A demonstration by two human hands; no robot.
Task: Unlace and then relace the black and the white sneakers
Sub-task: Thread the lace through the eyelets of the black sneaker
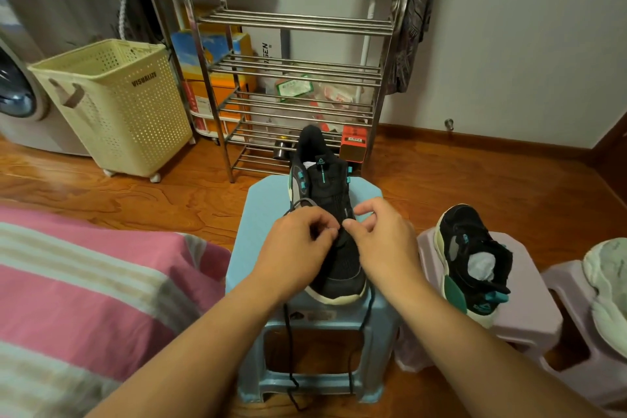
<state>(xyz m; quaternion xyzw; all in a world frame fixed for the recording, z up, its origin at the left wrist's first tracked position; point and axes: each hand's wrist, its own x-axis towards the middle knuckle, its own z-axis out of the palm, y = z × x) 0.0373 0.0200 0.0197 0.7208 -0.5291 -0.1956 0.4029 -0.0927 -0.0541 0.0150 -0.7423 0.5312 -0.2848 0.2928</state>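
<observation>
Black sneaker [334, 214] runs lengthwise away btwn hands; left hand [298, 244] & right hand [383, 241] both pinch black lace [288, 343] at midfoot, equally near.

Ahead of me stood a steel shoe rack [291, 71] against the wall, boxes [217, 78] stacked behind its bars. To its left sat a cream perforated laundry basket [115, 105], beside a washing machine [17, 92]. A pink striped bedsheet [78, 288] lay at my left, over the wooden floor [135, 200].
</observation>
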